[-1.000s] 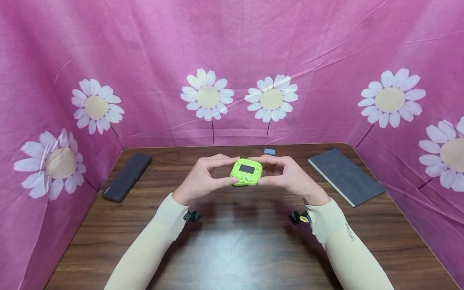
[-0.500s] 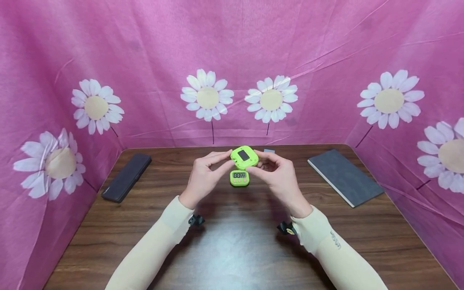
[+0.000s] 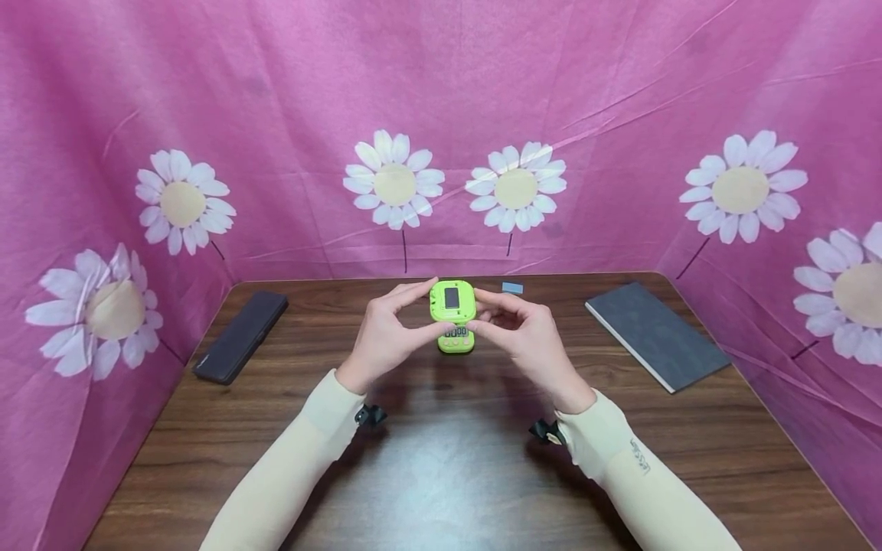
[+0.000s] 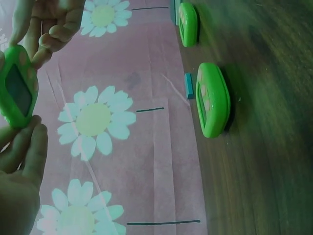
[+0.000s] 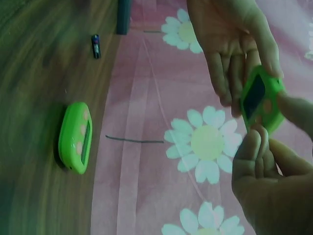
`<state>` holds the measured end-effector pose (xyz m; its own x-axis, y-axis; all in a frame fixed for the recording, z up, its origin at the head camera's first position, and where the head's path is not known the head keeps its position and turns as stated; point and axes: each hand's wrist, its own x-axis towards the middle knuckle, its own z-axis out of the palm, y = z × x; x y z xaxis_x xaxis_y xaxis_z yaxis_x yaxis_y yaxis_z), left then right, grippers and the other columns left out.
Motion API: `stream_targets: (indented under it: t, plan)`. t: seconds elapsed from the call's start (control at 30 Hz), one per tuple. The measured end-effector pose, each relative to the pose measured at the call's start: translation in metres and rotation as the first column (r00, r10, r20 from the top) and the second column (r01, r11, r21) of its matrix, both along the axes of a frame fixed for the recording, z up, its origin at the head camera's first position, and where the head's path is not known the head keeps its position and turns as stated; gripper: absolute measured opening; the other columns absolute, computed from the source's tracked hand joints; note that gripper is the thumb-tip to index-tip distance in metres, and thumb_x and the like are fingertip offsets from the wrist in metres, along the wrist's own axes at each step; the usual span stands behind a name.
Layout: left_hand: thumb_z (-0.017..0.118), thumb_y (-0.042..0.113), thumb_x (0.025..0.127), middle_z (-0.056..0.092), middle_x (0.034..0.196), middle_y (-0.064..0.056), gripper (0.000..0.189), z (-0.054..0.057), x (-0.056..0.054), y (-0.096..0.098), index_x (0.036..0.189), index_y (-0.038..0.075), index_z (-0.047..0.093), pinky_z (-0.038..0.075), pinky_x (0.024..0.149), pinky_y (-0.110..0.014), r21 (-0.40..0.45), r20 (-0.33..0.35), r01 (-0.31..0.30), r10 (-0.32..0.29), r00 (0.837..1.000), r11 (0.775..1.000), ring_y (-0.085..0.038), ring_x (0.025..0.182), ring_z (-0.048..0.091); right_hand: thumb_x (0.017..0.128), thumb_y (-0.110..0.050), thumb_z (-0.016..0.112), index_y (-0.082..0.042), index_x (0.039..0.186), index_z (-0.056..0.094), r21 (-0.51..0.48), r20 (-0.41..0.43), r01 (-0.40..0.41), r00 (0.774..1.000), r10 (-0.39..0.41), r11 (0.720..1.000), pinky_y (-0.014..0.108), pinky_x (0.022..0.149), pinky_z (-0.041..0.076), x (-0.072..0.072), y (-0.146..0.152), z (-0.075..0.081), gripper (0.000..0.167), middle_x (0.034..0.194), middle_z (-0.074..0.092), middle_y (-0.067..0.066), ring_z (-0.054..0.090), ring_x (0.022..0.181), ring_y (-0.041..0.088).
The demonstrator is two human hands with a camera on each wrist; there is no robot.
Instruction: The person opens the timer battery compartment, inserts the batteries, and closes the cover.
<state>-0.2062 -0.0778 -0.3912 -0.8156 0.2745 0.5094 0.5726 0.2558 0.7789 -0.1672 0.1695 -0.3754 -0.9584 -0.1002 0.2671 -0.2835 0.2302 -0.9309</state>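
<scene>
A lime-green digital timer [image 3: 452,300] is held up over the table with its back, bearing a dark rectangle, toward the head view. My left hand [image 3: 387,333] pinches its left side between thumb and fingers, and my right hand [image 3: 536,337] pinches its right side. Both wrist views show the front of this timer [image 4: 19,88], with a dark screen and pale buttons. Just below it in the head view, a second green timer [image 3: 456,342] stands on the table, its display partly covered by the thumbs. The left wrist view also shows a third green timer [image 4: 189,24], hidden in the head view.
A black case [image 3: 241,337] lies at the left, and a dark grey notebook [image 3: 656,337] at the right. Near the back edge is a small blue block [image 3: 512,288]. The right wrist view shows a small battery [image 5: 96,46] on the wooden table [image 3: 441,474].
The held timer has risen and turned in the fingers, then shifted slightly left. The standing timer beneath has come into view. My right hand has moved inward.
</scene>
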Motion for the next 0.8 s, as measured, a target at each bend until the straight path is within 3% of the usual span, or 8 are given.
stream_targets:
  t: [0.23, 0.43, 0.67, 0.8]
  plan:
    - [0.103, 0.020, 0.082, 0.081, 0.137, -0.001, 0.071, 0.001, 0.000, -0.003, 0.147, 0.011, 0.075, 0.055, 0.121, -0.047, -0.036, -0.031, 0.091, -0.092, 0.995, 0.995, -0.017, 0.132, 0.074, 0.091, -0.005, 0.092, -0.009, 0.149, 0.072, 0.037, 0.052, -0.150, 0.988, 0.148, 0.988, 0.021, 0.085, 0.063, -0.007, 0.017, 0.004, 0.061, 0.111, 0.077, 0.004, 0.073, 0.096, 0.010]
    - [0.103, 0.022, 0.082, 0.081, 0.135, 0.002, 0.071, -0.001, 0.001, -0.002, 0.147, 0.016, 0.075, 0.056, 0.118, -0.043, -0.050, -0.020, 0.088, -0.089, 0.996, 0.995, -0.014, 0.130, 0.074, 0.091, -0.005, 0.092, -0.009, 0.150, 0.072, 0.052, 0.066, -0.205, 0.977, 0.202, 0.977, 0.021, 0.085, 0.063, -0.013, 0.023, 0.004, 0.062, 0.107, 0.077, 0.003, 0.073, 0.096, 0.011]
    - [0.103, 0.023, 0.081, 0.081, 0.136, -0.001, 0.070, -0.001, 0.003, 0.000, 0.146, 0.017, 0.076, 0.056, 0.119, -0.050, -0.039, -0.024, 0.046, -0.047, 0.999, 0.998, -0.019, 0.131, 0.074, 0.098, -0.017, 0.087, -0.012, 0.151, 0.071, 0.105, 0.150, -0.204, 0.971, 0.187, 0.973, 0.025, 0.087, 0.064, -0.016, 0.024, 0.012, 0.056, 0.118, 0.078, 0.008, 0.074, 0.100, 0.015]
    - [0.104, 0.023, 0.080, 0.082, 0.134, -0.004, 0.072, -0.004, 0.002, 0.003, 0.145, 0.013, 0.076, 0.060, 0.114, -0.050, -0.065, -0.091, 0.019, -0.025, 0.996, 0.998, -0.023, 0.128, 0.075, 0.105, -0.026, 0.081, -0.011, 0.144, 0.076, 0.149, 0.218, -0.163, 0.967, 0.128, 0.975, 0.029, 0.086, 0.065, -0.024, 0.021, 0.022, 0.043, 0.115, 0.081, 0.005, 0.074, 0.093, 0.015]
